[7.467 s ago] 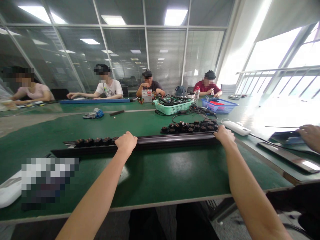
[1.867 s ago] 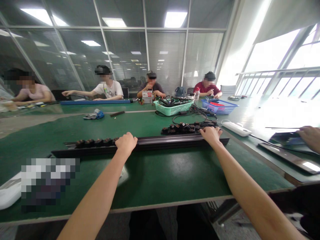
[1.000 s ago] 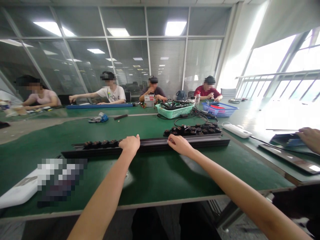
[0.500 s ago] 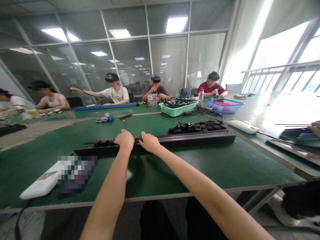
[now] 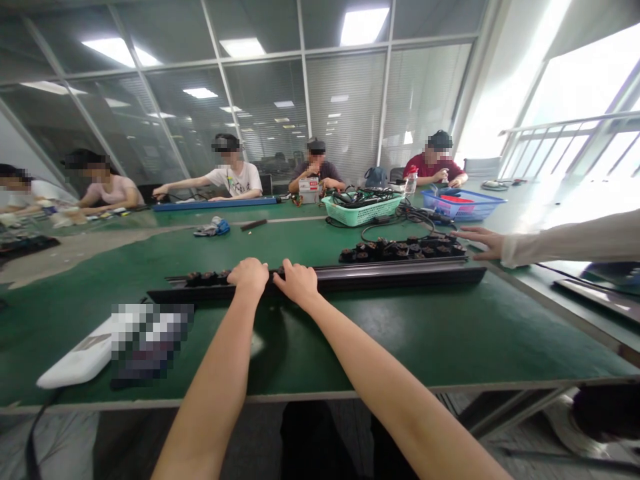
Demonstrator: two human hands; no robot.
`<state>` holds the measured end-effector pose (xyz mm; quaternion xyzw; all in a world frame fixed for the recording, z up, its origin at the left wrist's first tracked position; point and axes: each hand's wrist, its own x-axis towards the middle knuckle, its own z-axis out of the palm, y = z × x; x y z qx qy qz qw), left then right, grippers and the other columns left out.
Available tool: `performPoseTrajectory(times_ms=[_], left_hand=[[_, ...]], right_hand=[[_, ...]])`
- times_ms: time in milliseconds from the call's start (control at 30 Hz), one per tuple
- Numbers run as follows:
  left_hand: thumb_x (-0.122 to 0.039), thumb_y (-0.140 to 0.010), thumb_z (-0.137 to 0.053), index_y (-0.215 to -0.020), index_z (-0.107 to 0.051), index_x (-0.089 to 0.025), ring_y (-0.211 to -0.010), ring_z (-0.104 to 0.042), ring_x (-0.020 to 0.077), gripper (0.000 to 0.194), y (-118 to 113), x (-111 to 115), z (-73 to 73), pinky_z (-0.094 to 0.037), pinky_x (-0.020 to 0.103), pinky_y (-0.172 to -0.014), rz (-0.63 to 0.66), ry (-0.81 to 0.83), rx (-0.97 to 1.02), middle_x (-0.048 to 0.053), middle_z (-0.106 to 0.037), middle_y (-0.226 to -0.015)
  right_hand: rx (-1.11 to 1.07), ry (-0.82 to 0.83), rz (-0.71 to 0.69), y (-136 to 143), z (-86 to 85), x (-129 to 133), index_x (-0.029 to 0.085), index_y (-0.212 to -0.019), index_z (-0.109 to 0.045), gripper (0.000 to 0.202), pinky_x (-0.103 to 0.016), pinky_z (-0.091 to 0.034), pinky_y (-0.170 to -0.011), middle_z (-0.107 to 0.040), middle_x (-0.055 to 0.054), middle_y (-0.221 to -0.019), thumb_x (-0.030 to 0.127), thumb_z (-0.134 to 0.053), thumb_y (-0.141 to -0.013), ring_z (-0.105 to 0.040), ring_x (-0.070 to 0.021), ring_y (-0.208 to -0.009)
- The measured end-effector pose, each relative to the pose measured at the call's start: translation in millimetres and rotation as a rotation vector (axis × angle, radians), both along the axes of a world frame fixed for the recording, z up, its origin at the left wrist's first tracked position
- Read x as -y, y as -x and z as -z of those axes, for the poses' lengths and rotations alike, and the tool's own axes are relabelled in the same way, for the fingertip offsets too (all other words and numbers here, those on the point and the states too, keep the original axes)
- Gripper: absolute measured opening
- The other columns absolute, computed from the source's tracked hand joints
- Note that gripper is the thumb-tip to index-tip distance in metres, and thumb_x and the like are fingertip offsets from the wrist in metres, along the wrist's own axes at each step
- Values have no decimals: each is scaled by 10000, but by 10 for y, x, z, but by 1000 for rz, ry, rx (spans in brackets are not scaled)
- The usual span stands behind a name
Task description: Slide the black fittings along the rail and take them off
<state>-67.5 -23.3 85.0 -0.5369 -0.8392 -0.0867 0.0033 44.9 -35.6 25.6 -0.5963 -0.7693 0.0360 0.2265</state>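
A long black metal channel (image 5: 400,275) lies across the green table in front of me. Small black parts (image 5: 205,278) that look like socket modules with coppery contacts sit in its left end. My left hand (image 5: 250,275) is closed over the channel just right of these parts, knuckles up. Close beside it, my right hand (image 5: 299,283) grips the channel near its middle, thumb toward the left hand. A small dark piece shows by the right thumb and index finger; the fingertips are largely hidden. More black socket modules (image 5: 400,249) stand in rows behind the channel's right half.
A co-worker's hand (image 5: 483,241) reaches in by the channel's right end. Beyond are a green basket (image 5: 365,213) of cables and a blue basket (image 5: 480,208). A white device (image 5: 75,363) lies front left. Several people sit across the table.
A co-worker's hand and light sleeve have come in from the right, over where a white power strip showed. My hands stay on the channel almost unmoved; the view has shifted slightly.
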Motion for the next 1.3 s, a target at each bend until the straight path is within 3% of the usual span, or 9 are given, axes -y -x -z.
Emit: performPoseTrajectory(times_ms=[300, 533, 933, 1300], left_hand=[[-378, -935, -624, -1308, -706, -99, -1238, -685, 367, 473, -13, -23, 27, -565, 436, -950, -15, 39, -10, 260, -712, -1315], [-494, -907, -628, -1266, -729, -114, -1149, -714, 407, 533, -39, -12, 25, -583, 464, -863, -3, -3, -14, 275, -747, -1197], [-176, -918, -581, -1342, -678, -50, -1278, -669, 377, 453, -83, 10, -11, -561, 436, -973, -47, 62, 52, 288, -684, -1349], [-202, -901, -570, -1328, -684, -73, -1242, -687, 359, 461, -47, -5, 9, -564, 425, -935, -32, 55, 42, 270, -705, -1322]], right_hand=[[-64, 78, 30, 6, -39, 2, 223, -1246, -600, 414, -390, -469, -916, -769, -114, -1130, 542, -437, -1038, -723, -283, -1074], [-95, 126, 29, 13, -71, -8, 232, -1230, -621, 401, -388, -466, -920, -772, -107, -1146, 542, -491, -1011, -721, -279, -1083], [-136, 143, 50, 25, -91, 45, 238, -1204, -652, 370, -357, -500, -859, -767, -104, -1139, 507, -481, -1017, -725, -274, -1066], [-125, 141, 50, 22, -100, 39, 238, -1200, -656, 361, -358, -517, -846, -766, -104, -1140, 505, -502, -1010, -727, -279, -1071]])
